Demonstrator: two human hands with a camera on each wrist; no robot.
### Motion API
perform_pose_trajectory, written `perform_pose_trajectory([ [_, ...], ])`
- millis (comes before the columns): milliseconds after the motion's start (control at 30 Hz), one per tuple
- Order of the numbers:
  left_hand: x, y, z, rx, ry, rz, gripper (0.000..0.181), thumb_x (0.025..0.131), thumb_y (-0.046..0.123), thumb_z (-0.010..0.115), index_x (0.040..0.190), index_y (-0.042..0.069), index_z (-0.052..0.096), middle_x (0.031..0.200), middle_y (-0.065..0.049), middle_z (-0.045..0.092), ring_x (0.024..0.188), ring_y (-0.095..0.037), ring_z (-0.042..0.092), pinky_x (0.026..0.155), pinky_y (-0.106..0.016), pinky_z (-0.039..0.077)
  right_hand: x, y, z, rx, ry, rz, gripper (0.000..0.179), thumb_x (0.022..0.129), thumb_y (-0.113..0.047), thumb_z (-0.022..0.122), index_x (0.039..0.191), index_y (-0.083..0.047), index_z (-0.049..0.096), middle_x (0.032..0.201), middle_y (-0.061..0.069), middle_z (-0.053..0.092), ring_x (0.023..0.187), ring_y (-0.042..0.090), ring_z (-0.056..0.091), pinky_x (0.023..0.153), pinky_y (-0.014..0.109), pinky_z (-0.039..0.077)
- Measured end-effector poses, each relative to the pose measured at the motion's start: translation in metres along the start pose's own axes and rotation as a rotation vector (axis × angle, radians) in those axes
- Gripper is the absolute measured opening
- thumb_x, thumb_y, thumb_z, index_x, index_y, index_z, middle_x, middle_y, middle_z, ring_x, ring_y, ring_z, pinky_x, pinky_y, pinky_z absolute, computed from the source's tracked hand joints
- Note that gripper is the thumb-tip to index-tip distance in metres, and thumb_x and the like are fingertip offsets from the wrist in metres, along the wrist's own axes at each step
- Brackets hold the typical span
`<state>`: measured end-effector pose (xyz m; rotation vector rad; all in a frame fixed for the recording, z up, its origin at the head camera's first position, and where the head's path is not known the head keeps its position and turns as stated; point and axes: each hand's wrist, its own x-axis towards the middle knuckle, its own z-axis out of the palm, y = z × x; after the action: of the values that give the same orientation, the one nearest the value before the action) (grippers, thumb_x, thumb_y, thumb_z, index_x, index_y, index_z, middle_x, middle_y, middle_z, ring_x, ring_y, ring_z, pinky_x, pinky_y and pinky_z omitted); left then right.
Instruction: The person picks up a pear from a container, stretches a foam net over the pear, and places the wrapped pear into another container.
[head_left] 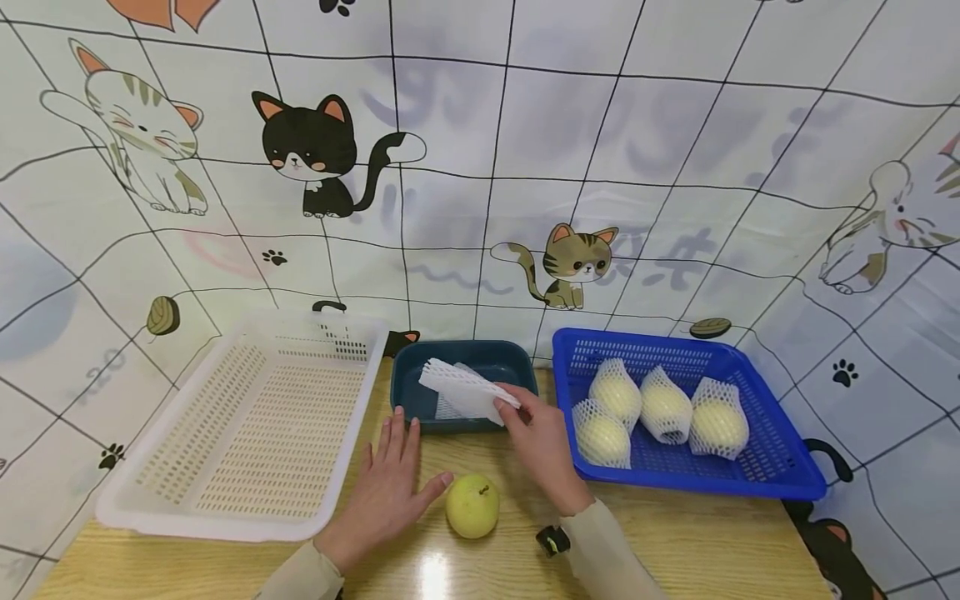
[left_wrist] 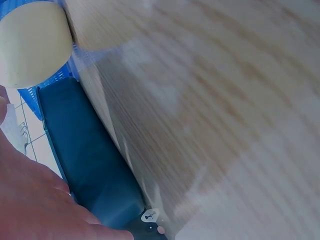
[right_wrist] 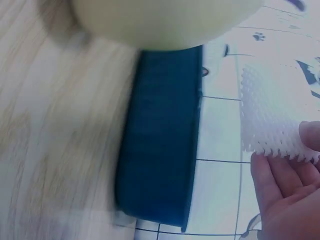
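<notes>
My right hand (head_left: 538,440) pinches one end of a flattened white foam fruit net (head_left: 467,390) and holds it over the dark teal tray (head_left: 402,400). In the right wrist view the thumb and fingers grip the lower edge of the foam net (right_wrist: 275,110). More white foam netting lies inside the tray below it. My left hand (head_left: 386,492) rests on the table with its fingers spread, fingertips by the tray's front edge. A yellow-green pear (head_left: 472,507) stands bare on the table between both hands, near the left thumb.
A blue basket (head_left: 697,479) on the right holds several pears in foam nets (head_left: 666,407). To the left stands a white basket (head_left: 217,527). Behind everything hangs a cat-printed sheet (head_left: 450,192). The table (head_left: 420,558) is wood-grained.
</notes>
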<state>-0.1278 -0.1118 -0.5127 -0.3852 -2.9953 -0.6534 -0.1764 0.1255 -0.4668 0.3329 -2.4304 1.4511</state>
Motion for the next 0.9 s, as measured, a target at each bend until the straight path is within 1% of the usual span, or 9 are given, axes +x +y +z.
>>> perform_pose_trajectory([
  [67, 0.000, 0.000, 0.000, -0.001, 0.003, 0.000, 0.097, 0.099, 0.069, 0.050, 0.158, -0.005, 0.031, 0.169, -0.026, 0.008, 0.155, -0.047, 0.009, 0.115, -0.074, 0.022, -0.003, -0.003, -0.005, 0.065, 0.005, 0.028, 0.029, 0.102, -0.024, 0.069, 0.128, -0.013, 0.073, 0.108, 0.005, 0.076, 0.083, 0.010, 0.067, 0.065, 0.023, 0.052],
  [200, 0.001, 0.000, -0.002, -0.021, 0.035, 0.013, 0.093, 0.100, 0.064, 0.054, 0.158, -0.006, 0.032, 0.168, -0.028, 0.011, 0.154, -0.049, 0.010, 0.115, -0.073, 0.022, -0.010, -0.008, -0.016, 0.170, -0.009, 0.097, 0.031, 0.102, -0.024, 0.068, 0.129, -0.009, 0.073, 0.114, 0.009, 0.075, 0.089, 0.015, 0.069, 0.070, 0.024, 0.054],
  [333, 0.002, 0.004, -0.007, -0.118, 0.177, 0.084, 0.080, 0.100, 0.047, 0.064, 0.155, -0.005, 0.038, 0.167, -0.027, 0.021, 0.153, -0.049, 0.019, 0.114, -0.071, 0.028, -0.018, -0.014, -0.027, 0.247, -0.047, 0.173, 0.030, 0.103, -0.021, 0.067, 0.127, -0.004, 0.072, 0.110, 0.010, 0.076, 0.088, 0.016, 0.069, 0.071, 0.025, 0.056],
  [433, 0.003, 0.012, -0.017, -0.312, 0.316, 0.149, 0.061, 0.101, 0.027, 0.068, 0.151, 0.000, 0.046, 0.163, -0.019, 0.034, 0.149, -0.041, 0.033, 0.112, -0.062, 0.038, -0.022, -0.016, -0.033, 0.320, -0.094, 0.223, 0.029, 0.104, -0.018, 0.065, 0.127, -0.001, 0.071, 0.110, 0.013, 0.075, 0.091, 0.015, 0.071, 0.078, 0.027, 0.060],
  [533, 0.004, 0.026, -0.032, -0.643, 0.374, 0.152, 0.041, 0.106, 0.014, 0.059, 0.144, 0.003, 0.050, 0.153, -0.012, 0.048, 0.140, -0.028, 0.047, 0.108, -0.044, 0.047, -0.026, -0.017, -0.037, 0.402, -0.151, 0.242, 0.029, 0.105, -0.014, 0.061, 0.129, 0.002, 0.067, 0.114, 0.015, 0.072, 0.097, 0.016, 0.071, 0.085, 0.031, 0.060],
  [633, 0.005, 0.038, -0.045, -0.964, 0.367, 0.078, 0.031, 0.111, 0.015, 0.047, 0.139, 0.001, 0.053, 0.141, -0.010, 0.057, 0.130, -0.020, 0.054, 0.101, -0.029, 0.050, -0.027, -0.015, -0.039, 0.458, -0.206, 0.222, 0.026, 0.108, -0.013, 0.056, 0.127, 0.003, 0.063, 0.117, 0.015, 0.068, 0.100, 0.017, 0.070, 0.088, 0.029, 0.059],
  [700, 0.007, 0.044, -0.053, -1.096, 0.344, 0.030, 0.032, 0.112, 0.017, 0.045, 0.136, -0.002, 0.055, 0.136, -0.014, 0.060, 0.125, -0.018, 0.057, 0.097, -0.025, 0.051, -0.027, -0.014, -0.040, 0.465, -0.234, 0.194, 0.025, 0.109, -0.014, 0.053, 0.126, 0.003, 0.060, 0.117, 0.014, 0.066, 0.099, 0.016, 0.067, 0.087, 0.027, 0.057],
  [800, 0.007, 0.049, -0.061, -1.134, 0.280, -0.021, 0.032, 0.110, 0.017, 0.052, 0.135, -0.001, 0.059, 0.133, -0.016, 0.064, 0.120, -0.017, 0.062, 0.095, -0.025, 0.052, -0.027, -0.013, -0.042, 0.449, -0.263, 0.159, 0.025, 0.110, -0.016, 0.052, 0.125, 0.003, 0.059, 0.115, 0.014, 0.064, 0.097, 0.015, 0.065, 0.085, 0.026, 0.056],
  [900, 0.006, 0.051, -0.066, -1.113, 0.198, -0.049, 0.035, 0.104, 0.015, 0.062, 0.137, 0.003, 0.062, 0.133, -0.013, 0.066, 0.114, -0.016, 0.065, 0.092, -0.024, 0.053, -0.026, -0.012, -0.044, 0.399, -0.275, 0.136, 0.024, 0.110, -0.016, 0.052, 0.125, 0.001, 0.060, 0.113, 0.013, 0.065, 0.095, 0.015, 0.064, 0.084, 0.025, 0.055],
])
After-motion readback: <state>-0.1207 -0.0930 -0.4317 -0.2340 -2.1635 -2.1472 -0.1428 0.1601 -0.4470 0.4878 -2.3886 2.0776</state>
